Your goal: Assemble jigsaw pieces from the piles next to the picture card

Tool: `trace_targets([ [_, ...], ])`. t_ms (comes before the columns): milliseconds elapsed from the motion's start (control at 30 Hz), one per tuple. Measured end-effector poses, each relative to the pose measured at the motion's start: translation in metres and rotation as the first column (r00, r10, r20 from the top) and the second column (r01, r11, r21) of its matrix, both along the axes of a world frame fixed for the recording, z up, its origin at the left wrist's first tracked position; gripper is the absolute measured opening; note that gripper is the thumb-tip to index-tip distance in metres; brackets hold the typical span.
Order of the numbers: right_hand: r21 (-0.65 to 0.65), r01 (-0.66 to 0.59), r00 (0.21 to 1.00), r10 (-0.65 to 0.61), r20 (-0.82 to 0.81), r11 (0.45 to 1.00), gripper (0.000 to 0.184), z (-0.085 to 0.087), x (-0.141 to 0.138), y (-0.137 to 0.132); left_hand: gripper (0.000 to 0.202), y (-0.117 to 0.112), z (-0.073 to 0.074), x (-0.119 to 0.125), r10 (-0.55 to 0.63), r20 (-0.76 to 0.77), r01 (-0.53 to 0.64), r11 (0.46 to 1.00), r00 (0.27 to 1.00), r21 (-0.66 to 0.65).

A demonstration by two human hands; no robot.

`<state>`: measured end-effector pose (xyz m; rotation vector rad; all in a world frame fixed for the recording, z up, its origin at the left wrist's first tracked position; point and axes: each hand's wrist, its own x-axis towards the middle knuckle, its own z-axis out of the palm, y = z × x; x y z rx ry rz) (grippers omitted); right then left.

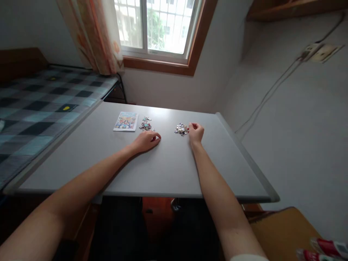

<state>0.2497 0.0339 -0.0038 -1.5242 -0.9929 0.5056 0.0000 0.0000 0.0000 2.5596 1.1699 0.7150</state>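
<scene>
My right hand (pixel 196 132) is closed in a pinch at the right edge of a pile of small jigsaw puzzle pieces (pixel 180 129). A tiny reddish bit, seemingly a puzzle piece (pixel 188 129), shows at its fingertips. On the tabletop, just in front of a second heap of puzzle pieces (pixel 145 126), rests my left hand (pixel 147 141). Its fingers curl, with thumb and forefinger tips together; anything between them is too small to make out. A few more pieces (pixel 147 119) lie behind that heap. Left of them is a flat, colourful picture sheet (pixel 125 121).
The pale table (pixel 163 170) has a raised grey rim along its sides. A bed with a checked cover (pixel 81 93) adjoins it on the left, and a wall with hanging cables (pixel 272 90) stands right. Below right is a brown seat (pixel 285 228) with red-labelled bottles (pixel 327 248).
</scene>
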Motion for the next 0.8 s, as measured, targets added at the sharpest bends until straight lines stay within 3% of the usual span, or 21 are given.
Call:
trace_targets([
  [200, 0.092, -0.051, 0.992, 0.040, 0.117, 0.994, 0.036, 0.009, -0.006, -0.008, 0.023, 0.000, -0.001, 0.000, -0.024, 0.002, 0.024, 1.000, 1.000, 0.016],
  [300, 0.125, -0.144, 0.973, 0.117, 0.200, 0.982, 0.039, 0.014, -0.015, -0.015, 0.023, -0.002, -0.001, 0.001, -0.011, -0.014, 0.012, 1.000, 1.000, 0.013],
  [367, 0.068, -0.282, 0.925, 0.252, 0.286, 0.957, 0.039, 0.015, -0.023, -0.020, 0.021, -0.002, 0.000, 0.002, 0.004, -0.028, -0.003, 1.000, 1.000, 0.005],
  [467, -0.058, -0.464, 0.772, 0.435, 0.463, 0.884, 0.040, 0.011, -0.037, -0.027, 0.019, -0.003, 0.002, 0.002, 0.011, -0.028, -0.011, 1.000, 1.000, 0.003],
  [600, -0.159, -0.595, 0.622, 0.576, 0.531, 0.788, 0.040, 0.004, -0.051, -0.033, 0.019, -0.003, 0.000, 0.002, -0.010, -0.027, 0.010, 1.000, 1.000, 0.004],
  [700, -0.186, -0.604, 0.594, 0.593, 0.544, 0.775, 0.039, 0.002, -0.054, -0.034, 0.019, -0.003, -0.002, 0.002, -0.026, 0.047, 0.025, 0.999, 0.999, 0.021],
  [800, -0.187, -0.607, 0.596, 0.598, 0.536, 0.772, 0.039, 0.003, -0.054, -0.033, 0.020, 0.004, 0.000, -0.001, 0.066, 0.270, -0.097, 0.990, 0.961, 0.101],
])
